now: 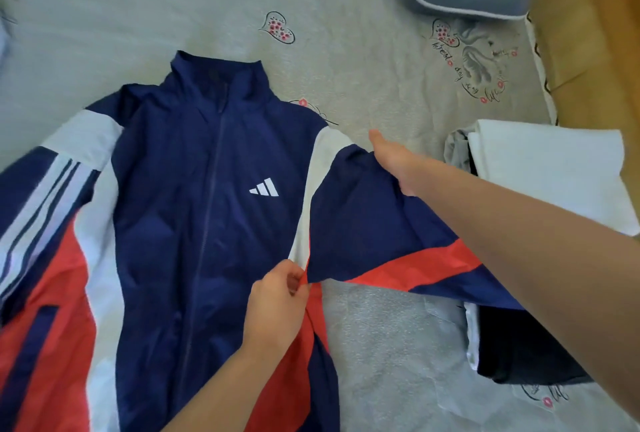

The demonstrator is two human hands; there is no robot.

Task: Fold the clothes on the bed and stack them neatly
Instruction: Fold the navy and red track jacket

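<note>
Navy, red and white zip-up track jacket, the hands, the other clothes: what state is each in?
Navy, red and white zip-up track jacket: zipped, front up, unfolded.
Left hand: pinching the jacket's side seam.
Right hand: flat on its sleeve.
White folded garment: folded, stacked.
Dark folded garment: folded.

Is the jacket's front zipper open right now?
No, the jacket lies face up on the bed with its zipper closed up to the collar.
</note>
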